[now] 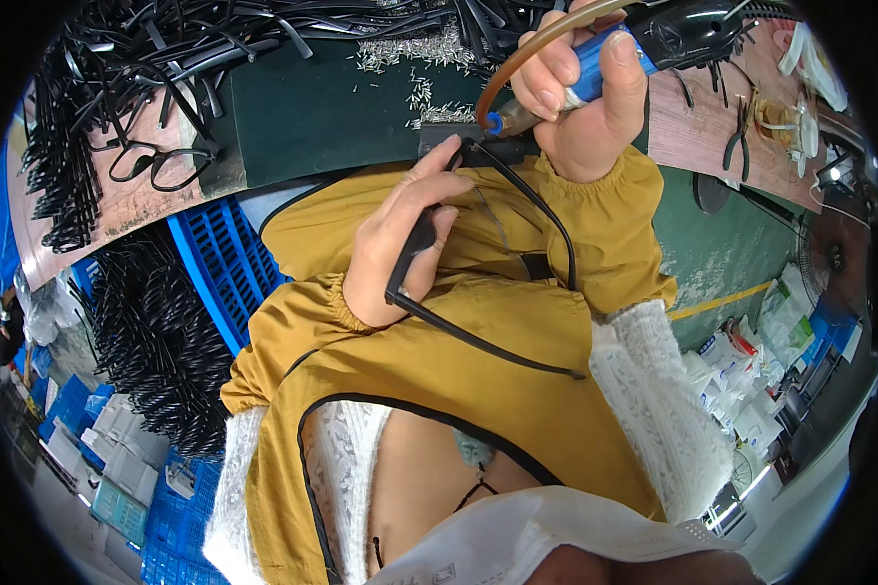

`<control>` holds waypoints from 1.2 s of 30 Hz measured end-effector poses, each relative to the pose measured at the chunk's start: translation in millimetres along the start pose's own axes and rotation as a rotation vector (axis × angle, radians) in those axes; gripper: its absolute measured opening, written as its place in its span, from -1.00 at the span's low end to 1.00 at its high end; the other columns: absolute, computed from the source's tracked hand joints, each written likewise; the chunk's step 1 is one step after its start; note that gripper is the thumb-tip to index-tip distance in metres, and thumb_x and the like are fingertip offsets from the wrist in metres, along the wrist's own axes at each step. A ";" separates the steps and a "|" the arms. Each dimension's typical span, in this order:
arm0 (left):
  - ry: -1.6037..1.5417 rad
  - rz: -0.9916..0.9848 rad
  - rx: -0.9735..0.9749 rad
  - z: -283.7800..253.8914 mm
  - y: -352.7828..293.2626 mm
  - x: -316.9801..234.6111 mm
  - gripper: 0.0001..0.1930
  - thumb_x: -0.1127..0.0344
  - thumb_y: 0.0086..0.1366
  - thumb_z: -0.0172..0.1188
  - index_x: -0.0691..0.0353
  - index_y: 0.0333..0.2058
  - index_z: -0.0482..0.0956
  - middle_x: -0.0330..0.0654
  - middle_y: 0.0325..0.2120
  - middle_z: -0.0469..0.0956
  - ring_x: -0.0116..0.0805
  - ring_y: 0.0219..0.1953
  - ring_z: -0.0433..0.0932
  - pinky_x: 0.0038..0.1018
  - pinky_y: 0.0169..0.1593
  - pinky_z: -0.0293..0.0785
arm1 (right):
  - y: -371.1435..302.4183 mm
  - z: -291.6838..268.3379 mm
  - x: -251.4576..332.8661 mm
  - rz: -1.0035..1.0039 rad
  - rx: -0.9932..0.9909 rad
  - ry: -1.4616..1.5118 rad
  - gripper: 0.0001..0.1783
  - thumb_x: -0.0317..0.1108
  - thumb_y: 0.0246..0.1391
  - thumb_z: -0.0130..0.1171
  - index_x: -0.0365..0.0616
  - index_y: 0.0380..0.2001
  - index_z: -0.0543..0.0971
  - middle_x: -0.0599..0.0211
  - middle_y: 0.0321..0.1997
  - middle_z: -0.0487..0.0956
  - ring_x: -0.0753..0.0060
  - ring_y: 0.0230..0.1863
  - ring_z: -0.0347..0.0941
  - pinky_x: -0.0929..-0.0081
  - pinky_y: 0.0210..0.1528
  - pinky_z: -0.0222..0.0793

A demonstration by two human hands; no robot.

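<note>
My left hand (390, 239) is closed around a black eyeglass frame (478, 340). One of its temple arms reaches down to the right across my yellow apron, and another curves toward my right sleeve. My right hand (600, 122), raised at the table's edge, grips a blue and black hand tool (610, 63). A brown hose (529, 51) loops down to a blue fitting at the tool's lower end. That end lies just beyond my left fingertips, above a small dark block (437, 136). Whether tool and frame touch, I cannot tell.
Small silvery pins (424, 51) lie scattered on the dark green mat (307, 117). Black temple arms (180, 34) are heaped at the far left, near another eyeglass frame (156, 164). Pliers (738, 136) rest at the right. A blue crate (226, 258) stands below the table's left side.
</note>
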State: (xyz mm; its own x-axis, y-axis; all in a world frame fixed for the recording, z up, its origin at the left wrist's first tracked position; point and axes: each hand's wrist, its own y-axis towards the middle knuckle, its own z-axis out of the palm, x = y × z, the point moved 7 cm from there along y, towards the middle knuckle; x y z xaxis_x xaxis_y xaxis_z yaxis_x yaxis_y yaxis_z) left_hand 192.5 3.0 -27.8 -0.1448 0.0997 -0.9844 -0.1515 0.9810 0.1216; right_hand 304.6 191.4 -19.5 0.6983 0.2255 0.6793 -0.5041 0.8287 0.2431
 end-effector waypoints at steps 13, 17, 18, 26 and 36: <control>0.336 0.134 0.183 7.1 4.5 -11.7 -0.53 0.72 0.10 0.18 0.22 0.00 0.53 0.18 0.24 0.45 0.05 -0.17 0.67 -0.34 -0.11 0.62 | -7.9 7.7 -8.9 0.143 -0.105 -0.027 -0.65 -0.05 0.32 0.22 -0.03 -0.07 0.42 0.45 -0.49 0.35 0.54 -0.61 0.27 0.56 -0.59 0.15; 0.161 0.033 0.131 2.9 2.3 -5.5 -0.55 0.73 0.10 0.17 0.24 -0.01 0.55 0.18 0.24 0.46 0.03 -0.20 0.69 -0.36 -0.14 0.62 | -5.6 3.3 0.8 0.001 -0.103 0.067 -0.66 -0.07 0.35 0.18 -0.04 -0.03 0.44 0.45 -0.47 0.36 0.55 -0.61 0.26 0.60 -0.60 0.14; 0.141 0.061 0.112 2.8 1.9 -5.8 -0.55 0.73 0.11 0.16 0.24 -0.02 0.55 0.19 0.23 0.47 0.02 -0.20 0.69 -0.37 -0.14 0.62 | -6.6 0.3 2.2 -0.021 -0.144 0.080 -0.67 -0.08 0.35 0.18 -0.05 -0.02 0.44 0.44 -0.47 0.37 0.54 -0.61 0.27 0.61 -0.60 0.15; 0.102 0.228 0.020 3.7 -1.8 9.1 -0.61 0.77 0.11 0.13 0.30 -0.09 0.59 0.31 0.12 0.54 0.02 -0.08 0.72 -0.37 -0.15 0.62 | -3.6 5.8 -5.7 0.016 -0.121 -0.061 -0.76 -0.21 0.37 0.14 -0.07 -0.26 0.35 0.39 -0.54 0.36 0.54 -0.65 0.25 0.58 -0.64 0.15; 0.116 0.155 0.052 -11.5 -5.8 -6.6 -0.77 0.71 0.28 0.07 0.40 -0.12 0.58 0.31 0.16 0.49 0.06 0.23 0.54 -0.27 0.27 0.41 | -17.3 -7.8 -17.3 0.150 -0.022 0.202 -0.59 0.02 0.36 0.12 -0.06 0.03 0.47 0.54 -0.43 0.32 0.69 -0.49 0.20 0.75 -0.57 0.13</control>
State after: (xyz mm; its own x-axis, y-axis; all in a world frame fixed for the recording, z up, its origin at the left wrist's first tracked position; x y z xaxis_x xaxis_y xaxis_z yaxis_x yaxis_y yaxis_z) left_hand 183.1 -5.2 -20.6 -0.2749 0.2336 -0.9327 -0.0678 0.9629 0.2612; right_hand 305.2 177.1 -40.9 0.7052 0.4425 0.5540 -0.5998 0.7889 0.1334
